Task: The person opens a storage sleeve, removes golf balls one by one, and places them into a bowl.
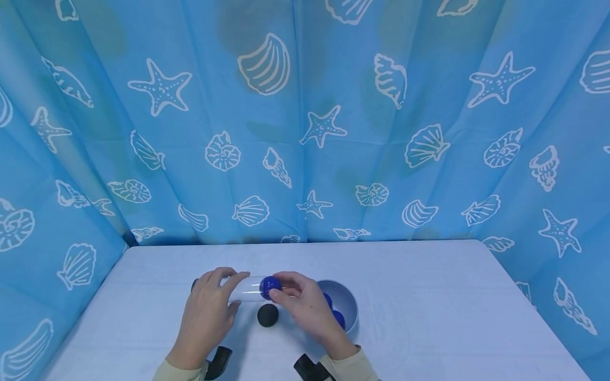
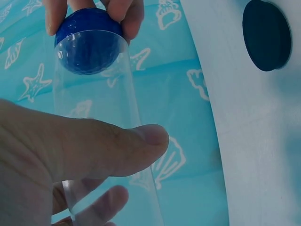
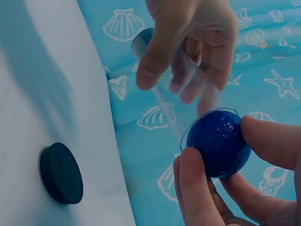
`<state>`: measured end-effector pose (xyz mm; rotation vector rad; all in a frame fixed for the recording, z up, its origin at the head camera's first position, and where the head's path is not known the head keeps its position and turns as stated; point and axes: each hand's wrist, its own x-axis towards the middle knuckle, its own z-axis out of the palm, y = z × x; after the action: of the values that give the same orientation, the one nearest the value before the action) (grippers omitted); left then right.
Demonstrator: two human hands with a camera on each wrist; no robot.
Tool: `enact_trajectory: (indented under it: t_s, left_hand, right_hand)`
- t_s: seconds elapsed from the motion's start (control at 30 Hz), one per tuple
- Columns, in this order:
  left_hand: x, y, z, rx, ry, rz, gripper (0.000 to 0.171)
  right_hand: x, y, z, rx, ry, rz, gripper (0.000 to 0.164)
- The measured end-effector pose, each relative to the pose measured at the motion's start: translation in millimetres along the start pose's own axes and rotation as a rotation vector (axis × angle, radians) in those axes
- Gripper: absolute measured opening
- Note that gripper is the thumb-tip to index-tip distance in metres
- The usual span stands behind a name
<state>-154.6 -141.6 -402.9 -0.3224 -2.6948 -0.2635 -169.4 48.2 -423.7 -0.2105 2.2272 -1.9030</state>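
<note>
My left hand grips a clear plastic tube around its side and holds it nearly level above the table. A dark cap covers the tube's far end, partly behind the left hand. At the other end, my right hand pinches a dimpled blue golf ball between thumb and fingers. The ball sits in the tube's open mouth, part of it inside the rim and part outside. Below the tube, a round black cap lies on the table.
Just right of the right hand stands a grey-blue bowl with blue balls in it, partly hidden by that hand. A white cloth covers the table. Blue curtains with shell prints hang behind and at both sides.
</note>
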Motion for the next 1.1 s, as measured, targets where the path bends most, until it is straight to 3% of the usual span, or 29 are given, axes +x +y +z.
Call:
enact_trajectory:
  t_s: [0.57,0.87,1.1]
  left_hand:
    - [-0.1,-2.2,2.5,-0.061,0.018,-0.008,0.059]
    - [0.8,-3.2,3.7,-0.085,0.024,-0.023,0.061]
    - [1.0,-3.8,2.0,-0.107,0.035,-0.031,0.061]
  right_hand:
    - [-2.1,-6.5,-10.8,-0.004,0.022,-0.057,0.048]
    - [-2.8,-9.2,-15.6,-0.076,0.053,-0.050,0.048]
    - [-4.4,-15.1,-22.3,-0.153,0.070,-0.090,0.045]
